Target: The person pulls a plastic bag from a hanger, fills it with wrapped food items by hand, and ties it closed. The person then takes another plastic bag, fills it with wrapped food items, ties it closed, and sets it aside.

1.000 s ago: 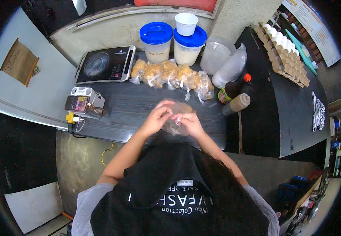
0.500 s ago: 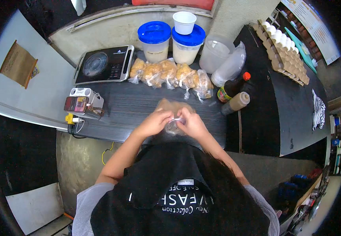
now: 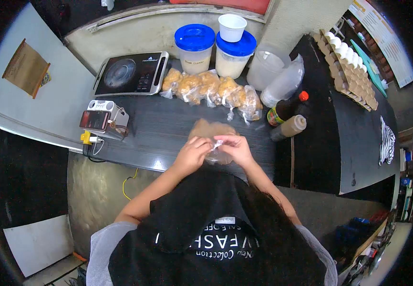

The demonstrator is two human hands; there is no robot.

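Note:
A clear plastic bag (image 3: 205, 129) with light brown contents lies on the dark table, near its front edge. Its gathered white neck is between my two hands. My left hand (image 3: 193, 153) pinches one side of the neck, fingers closed. On the other side, my right hand (image 3: 236, 149) grips the twisted plastic between thumb and fingers. Behind the bag, several knotted bags of golden-brown food (image 3: 188, 89) stand in a row. My fingers partly hide the neck.
An induction cooker (image 3: 130, 74) is at the back left, a phone (image 3: 96, 120) below it. Blue-lidded tubs (image 3: 194, 47), a clear container (image 3: 263, 69), a red-capped bottle (image 3: 283, 112) and a squeeze bottle (image 3: 290, 127) stand behind and right. Egg trays (image 3: 347, 74) rest on the right counter (image 3: 354, 138).
The view has shifted slightly. My fingers have changed position around the bag's neck, and the white twisted plastic now stands up between them.

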